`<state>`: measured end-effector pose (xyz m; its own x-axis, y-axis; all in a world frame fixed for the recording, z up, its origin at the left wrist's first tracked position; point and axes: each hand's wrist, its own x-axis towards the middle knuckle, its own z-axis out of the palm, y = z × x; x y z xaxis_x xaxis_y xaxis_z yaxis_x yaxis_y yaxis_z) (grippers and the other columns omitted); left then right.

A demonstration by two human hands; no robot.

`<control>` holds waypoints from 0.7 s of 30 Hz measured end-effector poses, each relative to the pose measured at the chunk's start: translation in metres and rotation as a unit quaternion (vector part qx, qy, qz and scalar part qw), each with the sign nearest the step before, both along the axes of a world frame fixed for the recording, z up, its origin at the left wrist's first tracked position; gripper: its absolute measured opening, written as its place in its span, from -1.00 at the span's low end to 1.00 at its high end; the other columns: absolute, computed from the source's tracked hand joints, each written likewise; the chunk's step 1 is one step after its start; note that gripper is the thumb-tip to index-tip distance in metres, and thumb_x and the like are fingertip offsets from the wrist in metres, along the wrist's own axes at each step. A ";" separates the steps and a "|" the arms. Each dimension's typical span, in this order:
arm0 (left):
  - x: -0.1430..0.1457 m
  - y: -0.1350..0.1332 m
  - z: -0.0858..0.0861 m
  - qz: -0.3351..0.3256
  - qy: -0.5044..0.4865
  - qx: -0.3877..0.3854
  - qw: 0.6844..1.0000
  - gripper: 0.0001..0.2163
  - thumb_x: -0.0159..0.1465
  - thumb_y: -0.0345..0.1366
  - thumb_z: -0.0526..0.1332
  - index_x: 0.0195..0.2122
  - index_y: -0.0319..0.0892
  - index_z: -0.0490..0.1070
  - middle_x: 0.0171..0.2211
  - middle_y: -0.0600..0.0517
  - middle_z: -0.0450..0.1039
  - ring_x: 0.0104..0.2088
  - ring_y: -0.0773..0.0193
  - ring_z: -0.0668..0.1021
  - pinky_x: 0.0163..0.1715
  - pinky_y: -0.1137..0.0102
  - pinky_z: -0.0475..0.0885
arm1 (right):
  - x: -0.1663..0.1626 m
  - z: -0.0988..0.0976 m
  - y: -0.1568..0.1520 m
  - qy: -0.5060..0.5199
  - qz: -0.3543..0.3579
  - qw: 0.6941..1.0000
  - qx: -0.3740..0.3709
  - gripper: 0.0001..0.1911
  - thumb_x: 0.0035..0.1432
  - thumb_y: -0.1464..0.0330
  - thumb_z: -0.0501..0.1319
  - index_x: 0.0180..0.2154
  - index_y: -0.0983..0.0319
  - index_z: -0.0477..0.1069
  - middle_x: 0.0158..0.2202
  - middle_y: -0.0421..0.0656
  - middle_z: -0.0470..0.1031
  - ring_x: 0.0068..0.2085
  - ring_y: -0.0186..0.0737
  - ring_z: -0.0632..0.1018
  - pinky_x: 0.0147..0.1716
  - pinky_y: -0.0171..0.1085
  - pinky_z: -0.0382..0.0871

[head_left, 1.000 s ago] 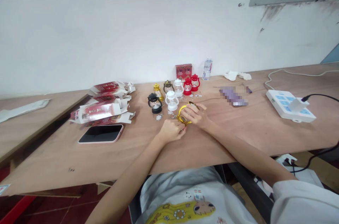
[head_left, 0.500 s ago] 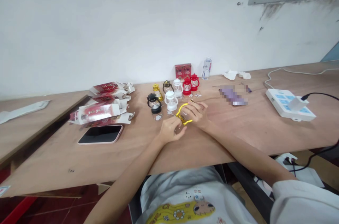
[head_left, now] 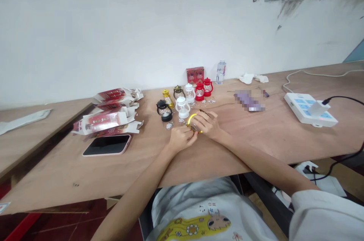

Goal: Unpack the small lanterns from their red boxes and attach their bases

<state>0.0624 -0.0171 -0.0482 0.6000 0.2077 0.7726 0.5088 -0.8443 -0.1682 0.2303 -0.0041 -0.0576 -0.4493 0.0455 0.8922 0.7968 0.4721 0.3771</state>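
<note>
Toward the left end of the surface, emptied red boxes are heaped, with a phone laid just beside them, nearer the front edge. Between there and the hands, well back from the front edge, a black lantern and a white lantern are stood upright. The left hand is curled, with the near end of a yellow-gold lantern pinched at thumb and forefinger; the exact part gripped is hidden. The yellow-gold lantern itself is held tilted between both hands, over the middle of the surface. By the right hand its clear body is wrapped from above, fingers bent around it. Light, stiff plastic is to be expected, smooth enough to slip, and the clear wall may crack if squeezed. It is best grasped by its rigid end, the curved handle probably being loose and bendable.
</note>
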 end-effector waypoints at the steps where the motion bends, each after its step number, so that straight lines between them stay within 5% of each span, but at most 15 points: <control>1: 0.000 0.001 0.000 0.004 0.010 0.013 1.000 -0.64 0.21 -0.37 0.10 -0.75 -0.21 0.18 -0.75 0.12 0.22 -0.69 0.45 0.25 -0.65 0.46 0.05 | 0.000 0.000 0.000 -0.006 -0.001 1.000 0.008 -0.81 0.23 0.47 0.10 -0.26 0.11 0.45 -0.27 -0.27 0.58 -0.10 -0.34 0.48 -0.09 -0.22 0.06; 13: 0.001 0.003 -0.005 0.033 0.045 0.072 0.996 -0.68 0.20 -0.37 0.08 -0.71 -0.19 0.33 -0.73 0.07 0.31 -0.68 0.39 0.32 -0.63 0.44 0.10 | 0.002 0.001 0.002 -0.040 0.015 0.999 0.007 -0.83 0.23 0.47 0.12 -0.26 0.13 0.44 -0.24 -0.26 0.57 -0.08 -0.34 0.47 -0.13 -0.24 0.07; 21: 0.001 0.001 -0.005 0.042 0.080 -0.004 0.996 -0.74 0.18 -0.29 0.11 -0.64 -0.19 0.36 -0.67 0.04 0.32 -0.61 0.34 0.35 -0.58 0.43 0.16 | 0.006 -0.001 0.001 -0.054 -0.017 0.998 -0.027 -0.78 0.25 0.46 0.08 -0.22 0.09 0.45 -0.22 -0.29 0.57 -0.09 -0.38 0.47 -0.21 -0.25 0.07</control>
